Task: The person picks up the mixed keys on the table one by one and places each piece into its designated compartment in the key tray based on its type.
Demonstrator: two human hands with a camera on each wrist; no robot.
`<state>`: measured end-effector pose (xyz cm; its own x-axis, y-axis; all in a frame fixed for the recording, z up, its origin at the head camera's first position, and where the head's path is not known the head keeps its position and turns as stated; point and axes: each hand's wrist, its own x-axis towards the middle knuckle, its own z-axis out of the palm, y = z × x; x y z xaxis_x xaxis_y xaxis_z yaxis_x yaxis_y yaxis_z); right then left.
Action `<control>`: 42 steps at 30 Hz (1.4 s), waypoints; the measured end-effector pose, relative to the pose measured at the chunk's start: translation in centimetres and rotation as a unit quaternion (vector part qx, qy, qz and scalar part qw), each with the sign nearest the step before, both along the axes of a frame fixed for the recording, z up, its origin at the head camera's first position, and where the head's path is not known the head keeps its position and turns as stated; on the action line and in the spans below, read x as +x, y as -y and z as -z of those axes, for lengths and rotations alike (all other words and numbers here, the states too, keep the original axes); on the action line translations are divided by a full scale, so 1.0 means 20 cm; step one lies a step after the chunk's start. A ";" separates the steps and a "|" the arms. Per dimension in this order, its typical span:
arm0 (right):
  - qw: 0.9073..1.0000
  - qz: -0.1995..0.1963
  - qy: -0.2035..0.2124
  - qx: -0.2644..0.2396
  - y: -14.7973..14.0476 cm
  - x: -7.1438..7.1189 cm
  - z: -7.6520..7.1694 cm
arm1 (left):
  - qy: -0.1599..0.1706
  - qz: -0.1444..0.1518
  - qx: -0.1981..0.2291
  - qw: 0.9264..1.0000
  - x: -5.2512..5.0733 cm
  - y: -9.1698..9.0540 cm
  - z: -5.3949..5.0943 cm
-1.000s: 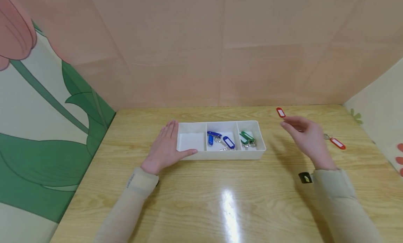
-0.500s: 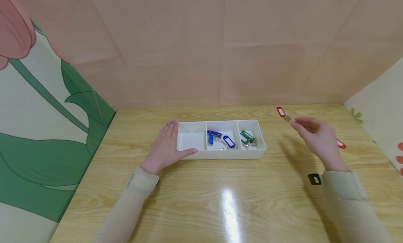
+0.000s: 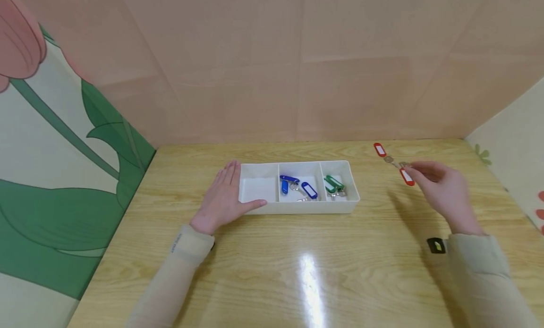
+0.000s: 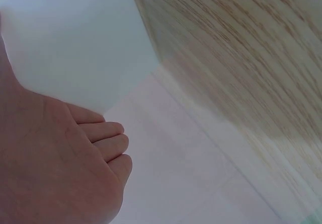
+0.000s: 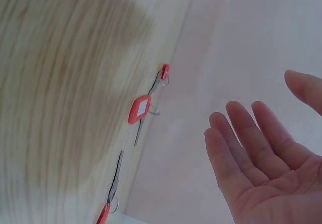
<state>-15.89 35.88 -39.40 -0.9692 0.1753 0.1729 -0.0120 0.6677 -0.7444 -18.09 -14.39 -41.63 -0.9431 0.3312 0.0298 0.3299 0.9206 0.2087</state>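
In the head view, the left hand (image 3: 221,196) lay along one end of the tray (image 3: 297,208), thumb over the near rim, presumably to stop it sliding on the table (image 3: 255,262). To the right of that thumb sat the blue tags (image 3: 309,190) in the middle compartment and, farther off, the green tags (image 3: 335,181) in the end one; colour seemed the reason for the split. The right hand (image 3: 444,191) had its fingertips at the near red tag (image 3: 408,178), by line of sight, with the far red tag (image 3: 379,149) beyond them. In the left wrist view, the fingers were extended beside the white wall, bracing rather than gripping, it seemed. In the right wrist view, the fingers were loosely straight and the thumb well apart, grasping nothing (the head view alone might have suggested a pinch). Left of those fingers, both tags and a third red tag (image 5: 103,215) lay on the table with their keys (image 5: 114,184), perhaps spaced to avoid tangling.
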 end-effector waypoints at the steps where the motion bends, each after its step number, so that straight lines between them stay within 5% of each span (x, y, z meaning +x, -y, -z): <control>1: 1.000 0.002 -0.002 -0.001 -0.01 0.00 0.00 | 0.000 0.000 0.000 1.000 0.00 0.00 0.00; 29: 0.998 0.054 0.018 -0.014 -0.19 0.07 -0.01 | 0.002 0.003 0.002 1.000 0.00 0.00 0.00; 42: 0.993 0.104 0.059 -0.003 -0.26 0.09 -0.01 | 0.003 0.002 0.010 1.000 0.00 0.00 0.00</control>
<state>-14.02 41.06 -39.16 -0.9251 0.3753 0.0580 0.2141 0.6415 -0.7366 -18.10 -14.41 -41.66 -0.9422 0.3335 0.0304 0.3314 0.9152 0.2294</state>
